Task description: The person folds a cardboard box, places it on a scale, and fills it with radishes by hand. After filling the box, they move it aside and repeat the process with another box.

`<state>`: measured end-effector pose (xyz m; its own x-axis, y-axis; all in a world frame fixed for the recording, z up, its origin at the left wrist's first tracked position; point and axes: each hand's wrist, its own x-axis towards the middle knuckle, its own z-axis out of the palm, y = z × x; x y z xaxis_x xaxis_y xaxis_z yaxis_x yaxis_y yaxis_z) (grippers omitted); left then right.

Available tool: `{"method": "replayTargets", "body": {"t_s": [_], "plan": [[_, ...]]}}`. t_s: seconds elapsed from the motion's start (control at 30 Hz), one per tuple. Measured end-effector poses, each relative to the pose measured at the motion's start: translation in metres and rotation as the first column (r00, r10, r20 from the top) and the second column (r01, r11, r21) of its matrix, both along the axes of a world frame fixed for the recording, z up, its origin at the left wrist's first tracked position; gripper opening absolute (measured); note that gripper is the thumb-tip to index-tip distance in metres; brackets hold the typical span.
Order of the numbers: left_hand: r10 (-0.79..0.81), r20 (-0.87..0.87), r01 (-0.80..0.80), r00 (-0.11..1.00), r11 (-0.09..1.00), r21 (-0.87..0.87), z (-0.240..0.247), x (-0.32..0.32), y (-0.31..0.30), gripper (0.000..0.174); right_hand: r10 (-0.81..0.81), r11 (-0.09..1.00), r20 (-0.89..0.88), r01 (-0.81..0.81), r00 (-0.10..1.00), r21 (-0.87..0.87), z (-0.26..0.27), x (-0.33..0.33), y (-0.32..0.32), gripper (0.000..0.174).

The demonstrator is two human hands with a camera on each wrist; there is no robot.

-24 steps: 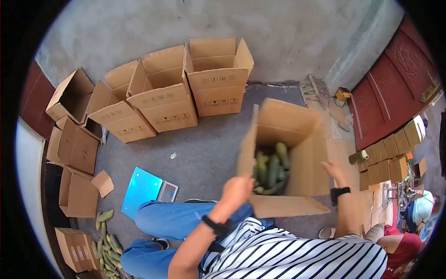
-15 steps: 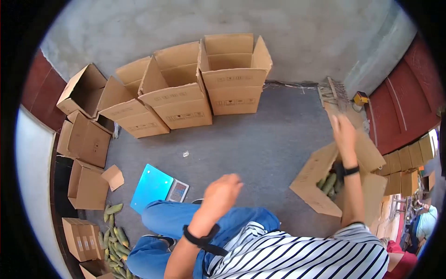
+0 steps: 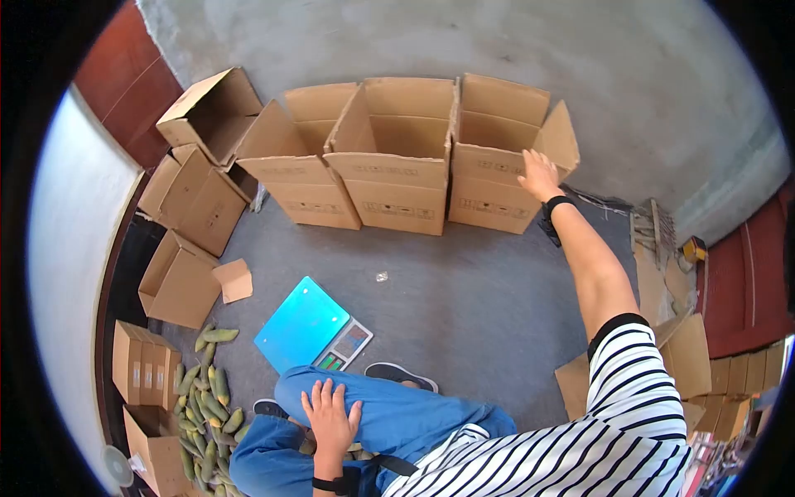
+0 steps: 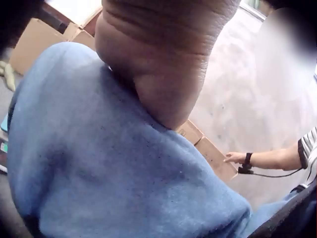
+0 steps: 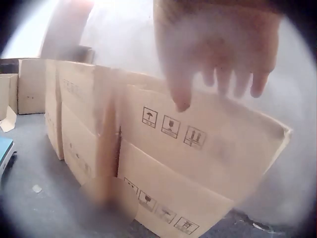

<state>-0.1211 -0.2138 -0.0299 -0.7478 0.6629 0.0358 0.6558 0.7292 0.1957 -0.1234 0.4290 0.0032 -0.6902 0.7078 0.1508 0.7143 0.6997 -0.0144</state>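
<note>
My right hand [image 3: 542, 176] reaches to the front flap of the rightmost upright cardboard box [image 3: 489, 199]. In the right wrist view, that hand [image 5: 218, 47] has its fingers extended at the flap's top edge, with the thumb in front of the printed box face [image 5: 198, 158]. My left hand [image 3: 333, 418] rests with spread fingers on the blue-trousered leg [image 3: 406, 404]. The left wrist view shows the heel of this hand [image 4: 153, 74] against the denim, its fingers hidden. Two more open-topped boxes, a middle box [image 3: 389, 195] and a left box [image 3: 310, 199], stand beside the rightmost one.
A blue-topped scale [image 3: 302, 327] lies before my knees. Green and yellowish cucumbers [image 3: 203, 406] are heaped at the left, near more cartons [image 3: 178, 282]. Another open box [image 3: 686, 356] stands at the right, partly behind my arm. A grey wall [image 3: 538, 41] backs the row.
The box with cucumbers was set down at the right and released. My right hand moved up and left to the rightmost box; my left hand came down onto the leg. The view turned right.
</note>
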Motion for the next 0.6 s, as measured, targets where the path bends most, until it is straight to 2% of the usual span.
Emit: {"method": "replayTargets", "body": {"t_s": [0.03,0.07,0.1,0.17,0.2,0.23,0.3,0.37,0.43,0.5,0.53,0.57,0.6], "plan": [[0.012,-0.003,-0.012,1.0,1.0,-0.001,0.0,0.0,0.001,0.049,-0.013,1.0,0.037,0.014,0.999,-0.028,-0.006,-0.001,0.006,0.079],[0.02,0.022,-0.02,1.0,1.0,-0.006,0.0,0.0,0.001,0.046,0.027,0.992,0.032,-0.031,0.999,0.122,-0.015,0.0,0.01,0.075],[0.029,0.028,-0.029,0.999,1.0,-0.006,0.0,-0.001,0.002,0.046,0.036,0.992,0.038,-0.041,0.999,0.122,-0.017,-0.002,0.01,0.075],[0.021,0.023,-0.022,1.0,1.0,0.002,-0.002,-0.004,0.005,0.046,-0.026,0.991,0.153,0.005,0.988,0.133,-0.018,-0.004,0.012,0.058],[0.029,0.026,-0.029,0.999,1.0,0.005,-0.002,-0.005,0.007,0.046,0.038,0.961,0.165,-0.081,0.986,0.265,-0.039,0.001,0.025,0.027],[0.023,0.017,-0.023,1.0,1.0,0.015,-0.002,-0.005,0.01,0.045,0.108,0.933,0.159,-0.155,0.981,0.326,-0.06,0.007,0.035,0.009],[0.025,0.016,-0.025,1.0,0.999,0.022,-0.001,-0.006,0.01,0.045,0.246,0.877,0.215,-0.312,0.945,0.366,-0.062,0.017,0.018,0.01],[0.022,0.017,-0.023,1.0,0.999,0.035,-0.002,-0.004,0.008,0.045,0.378,0.831,0.318,-0.47,0.87,0.298,-0.059,0.034,-0.008,0.009],[0.029,0.017,-0.029,0.999,0.998,0.048,-0.004,-0.004,0.006,0.046,0.456,0.822,0.337,-0.535,0.824,0.194,-0.043,0.05,-0.045,0.009],[0.032,0.02,-0.033,0.999,0.998,0.058,-0.003,-0.004,0.005,0.048,0.525,0.827,0.23,-0.555,0.819,0.092,-0.023,0.077,-0.1,0.013],[0.044,0.085,-0.052,0.995,0.994,0.092,0.001,-0.004,0.007,0.048,0.592,0.798,0.131,-0.601,0.795,0.042,-0.009,0.091,-0.13,0.015],[0.052,0.148,-0.071,0.988,0.99,0.125,0.004,-0.007,0.009,0.049,0.682,0.727,0.164,-0.685,0.713,-0.046,-0.002,0.104,-0.153,0.017],[0.051,0.186,-0.078,0.981,0.988,0.137,0.006,-0.01,0.01,0.056,0.735,0.677,0.096,-0.718,0.672,-0.163,0.007,0.119,-0.184,0.019]]}}
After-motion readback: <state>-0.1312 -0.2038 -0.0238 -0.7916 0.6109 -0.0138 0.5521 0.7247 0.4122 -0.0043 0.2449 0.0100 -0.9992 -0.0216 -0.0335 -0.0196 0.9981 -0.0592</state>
